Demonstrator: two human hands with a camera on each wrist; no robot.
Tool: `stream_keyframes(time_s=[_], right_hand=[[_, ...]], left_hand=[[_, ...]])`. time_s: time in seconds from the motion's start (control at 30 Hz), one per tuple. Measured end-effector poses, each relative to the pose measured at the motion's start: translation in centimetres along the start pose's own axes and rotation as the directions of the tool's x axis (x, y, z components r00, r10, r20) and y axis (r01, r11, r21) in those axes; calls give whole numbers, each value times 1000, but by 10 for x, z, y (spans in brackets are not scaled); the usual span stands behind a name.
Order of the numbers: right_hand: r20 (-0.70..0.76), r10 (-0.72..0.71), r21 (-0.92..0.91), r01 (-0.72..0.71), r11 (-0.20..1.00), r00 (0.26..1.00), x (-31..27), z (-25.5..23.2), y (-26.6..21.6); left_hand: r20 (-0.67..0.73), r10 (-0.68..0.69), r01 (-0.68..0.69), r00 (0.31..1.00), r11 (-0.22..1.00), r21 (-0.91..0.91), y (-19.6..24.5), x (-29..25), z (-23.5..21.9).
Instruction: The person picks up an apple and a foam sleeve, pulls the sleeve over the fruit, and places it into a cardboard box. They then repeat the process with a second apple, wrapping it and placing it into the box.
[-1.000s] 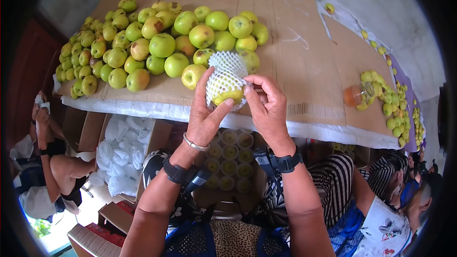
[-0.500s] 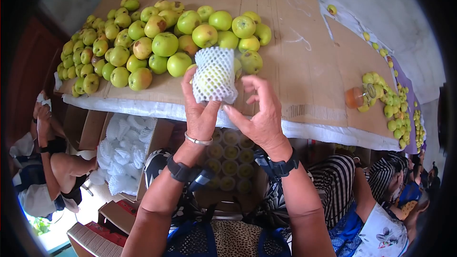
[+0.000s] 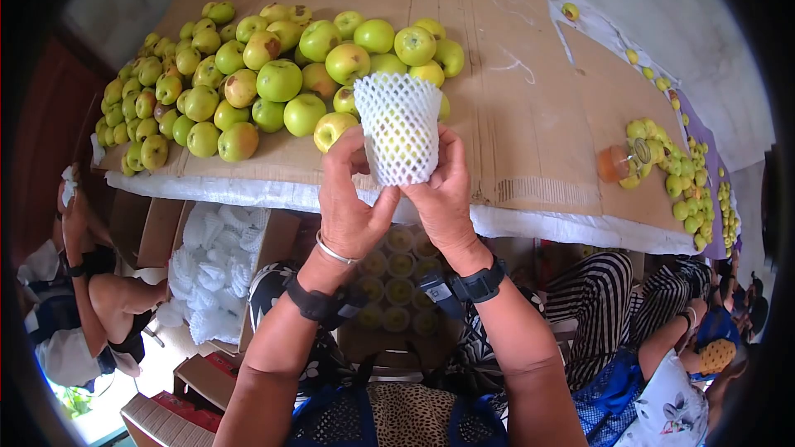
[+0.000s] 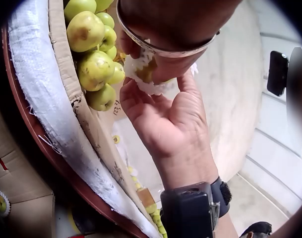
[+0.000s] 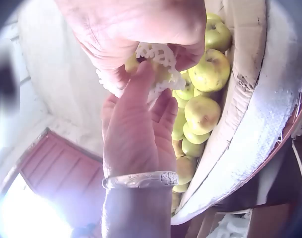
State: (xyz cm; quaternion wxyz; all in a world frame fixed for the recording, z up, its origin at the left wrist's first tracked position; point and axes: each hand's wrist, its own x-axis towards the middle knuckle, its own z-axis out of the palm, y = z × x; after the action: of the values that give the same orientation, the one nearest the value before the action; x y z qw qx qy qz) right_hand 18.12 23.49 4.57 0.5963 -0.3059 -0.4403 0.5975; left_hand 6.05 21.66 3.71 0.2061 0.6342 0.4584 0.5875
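Observation:
A yellow-green apple (image 4: pixel 147 72) sits inside a white foam net sleeve (image 3: pixel 399 128), held up in front of the table's near edge. My left hand (image 3: pixel 352 203) grips it from the left and below, with the thumb at the sleeve's lower end. From the other side my right hand (image 3: pixel 447 203) holds the same sleeve, its thumb close to the left one. In the head view the mesh covers most of the fruit. At the sleeve's open end, the right wrist view shows some apple skin between mesh and fingers.
Loose apples (image 3: pixel 279 80) are heaped on the cardboard-covered table (image 3: pixel 530 141), left and behind the hands. A box of foam sleeves (image 3: pixel 217 265) stands below left. Wrapped apples (image 3: pixel 398 291) sit in a box below. A jar (image 3: pixel 614 166) is at right; other people sit at both sides.
The apple showed through the sleeve's near end at first; now mesh covers it in the head view. The right hand came off the sleeve half a second ago and now holds it again.

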Motion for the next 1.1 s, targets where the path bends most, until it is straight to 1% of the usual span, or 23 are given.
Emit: stream_keyframes(time_s=[0.03,0.07,0.1,0.17,0.2,0.27,0.3,0.4,0.47,0.57,0.6,0.67,0.73,0.77,0.83,0.87,0.93,0.97,1.0,1.03,1.07,1.1], right_hand=[[-11,34,26,-34,999,999,0,-1,-1],[-17,12,52,-11,999,1000,0,-2,1],[-51,63,96,-58,994,997,-1,-3,3],[-111,164,190,-141,972,980,-2,-3,6],[-92,163,201,-142,969,982,-2,-4,9],[-53,166,221,-151,963,985,-4,-5,12],[-57,191,265,-169,949,980,-4,-4,12],[-49,257,377,-220,900,965,-4,-2,14],[-23,295,421,-258,869,955,-4,-5,18],[8,260,486,-231,843,965,-1,-7,23],[11,275,482,-246,841,961,-1,-7,22],[18,303,474,-275,837,953,-4,-8,20],[41,293,457,-279,845,955,-5,-8,20],[52,288,449,-280,848,956,-5,-8,21],[125,305,480,-327,814,944,-8,-9,16],[162,313,494,-351,795,936,-9,-9,14],[132,333,472,-355,807,934,-7,-8,14],[114,344,461,-357,813,932,-7,-8,14],[107,363,474,-368,800,926,-8,-9,15],[141,348,396,-376,838,927,-9,-10,17],[178,337,318,-378,870,925,-10,-12,19],[216,327,237,-375,896,920,-12,-13,21]], left_hand=[[18,5,-5,1000,1000,27,0,1,-2],[36,9,-11,999,999,53,1,3,-5],[54,14,-18,998,997,80,2,5,-8],[39,161,-166,986,959,231,2,11,-12],[39,233,-233,972,924,304,3,13,-13],[-31,211,-194,977,940,280,7,14,-11],[-66,200,-175,978,948,267,8,15,-11],[13,142,-141,990,963,228,7,12,-14],[89,143,-158,986,971,181,10,12,-16],[170,157,-177,973,978,111,11,8,-14],[192,163,-182,968,979,88,12,5,-12],[184,191,-207,964,976,70,15,4,-10],[191,219,-229,957,973,34,14,3,-11],[219,198,-204,955,979,5,16,4,-13],[277,157,-149,948,988,-49,24,7,-17],[220,157,-147,963,987,-61,22,5,-20],[104,155,-146,982,985,-88,14,1,-27],[-35,146,-143,989,986,87,3,-2,-29],[-105,100,-97,989,995,32,1,4,-31],[-172,50,-55,984,998,-24,-1,12,-32],[-106,-8,-7,994,990,-138,-4,17,-32],[-50,-123,108,991,965,-238,-1,18,-31]])
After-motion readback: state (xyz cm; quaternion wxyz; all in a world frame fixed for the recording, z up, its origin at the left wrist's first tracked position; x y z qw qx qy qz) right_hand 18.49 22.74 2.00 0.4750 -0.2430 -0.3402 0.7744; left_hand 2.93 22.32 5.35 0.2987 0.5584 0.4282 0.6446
